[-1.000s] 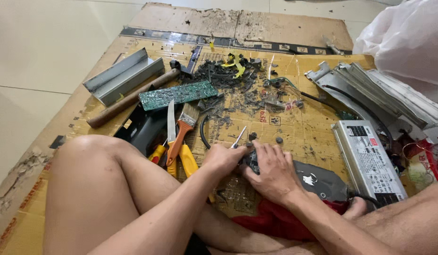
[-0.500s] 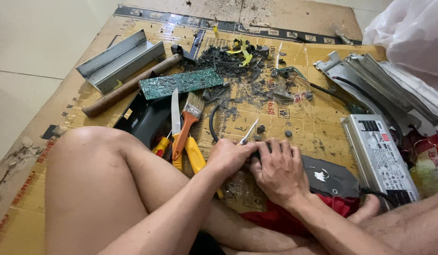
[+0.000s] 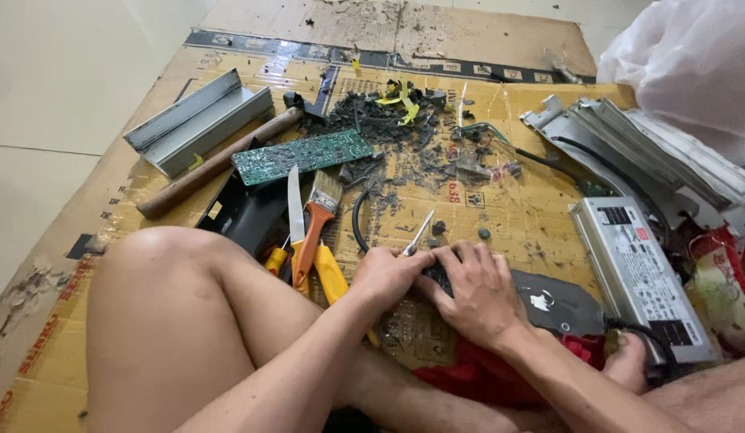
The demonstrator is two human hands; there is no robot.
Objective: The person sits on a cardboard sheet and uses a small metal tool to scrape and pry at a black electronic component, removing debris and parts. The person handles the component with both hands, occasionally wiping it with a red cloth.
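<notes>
I sit on a cardboard sheet (image 3: 501,200) on the floor. My left hand (image 3: 386,277) is closed around a small metal tool (image 3: 418,233) whose shiny tip points up and away. My right hand (image 3: 472,293) presses down on a dark flat block (image 3: 561,303) that lies in front of me; its fingers spread over the block's left end, touching the left hand. What lies under the two hands is hidden.
Left of the hands lie a knife (image 3: 295,210), an orange-handled brush (image 3: 314,228) and yellow-handled pliers (image 3: 328,273). Farther off are a green circuit board (image 3: 302,155), a hammer (image 3: 220,160), a metal channel (image 3: 197,120), black debris (image 3: 396,120). A silver power supply (image 3: 635,273) and metal housings (image 3: 653,148) sit right.
The view has shifted and drawn closer. Both hands stay together on the dark block, with the left hand's tool still pointing up; little else has moved.
</notes>
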